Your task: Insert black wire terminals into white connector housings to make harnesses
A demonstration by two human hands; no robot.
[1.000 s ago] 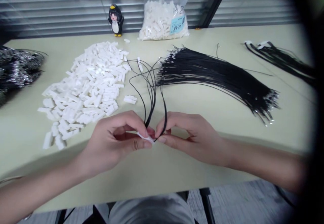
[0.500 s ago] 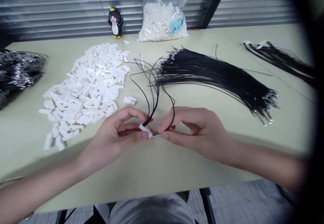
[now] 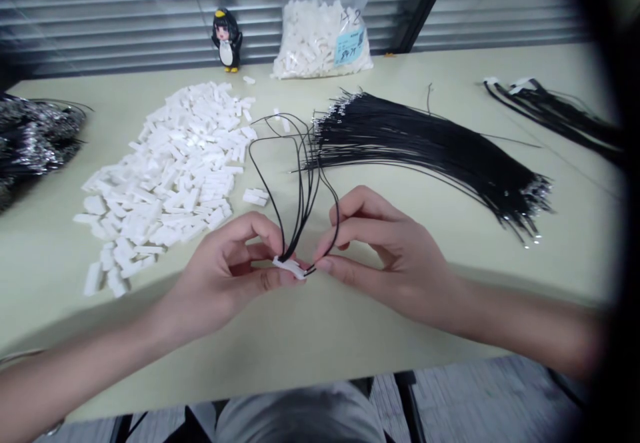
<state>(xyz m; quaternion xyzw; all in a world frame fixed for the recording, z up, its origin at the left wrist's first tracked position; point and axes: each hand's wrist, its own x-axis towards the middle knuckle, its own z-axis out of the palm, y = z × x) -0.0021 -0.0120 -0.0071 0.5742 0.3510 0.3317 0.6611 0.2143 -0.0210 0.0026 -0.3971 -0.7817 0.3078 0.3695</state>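
Between thumb and fingers, my left hand (image 3: pixel 240 263) pinches a small white connector housing (image 3: pixel 290 267) above the table. Several thin black wires (image 3: pixel 301 206) rise from the housing and loop up towards the wire bundle behind. On the other side, my right hand (image 3: pixel 385 253) has its thumb and a finger closed on a black wire (image 3: pixel 336 219) at the housing's right end. Short dark wire ends show between the housing and the right fingertips. Whether each of these sits inside the housing is too small to tell.
A heap of loose white connector housings (image 3: pixel 170 169) covers the left of the table (image 3: pixel 280 349). A thick bundle of black wires (image 3: pixel 425 139) lies right of centre. Behind stand a bag of housings (image 3: pixel 313 46) and a penguin figurine (image 3: pixel 227 43). More wires (image 3: pixel 35 143) lie far left.
The housing has turned flatter and sits slightly lower. My right index finger has lifted higher, away from the pinch. The wire loops above have shifted and stand more upright.
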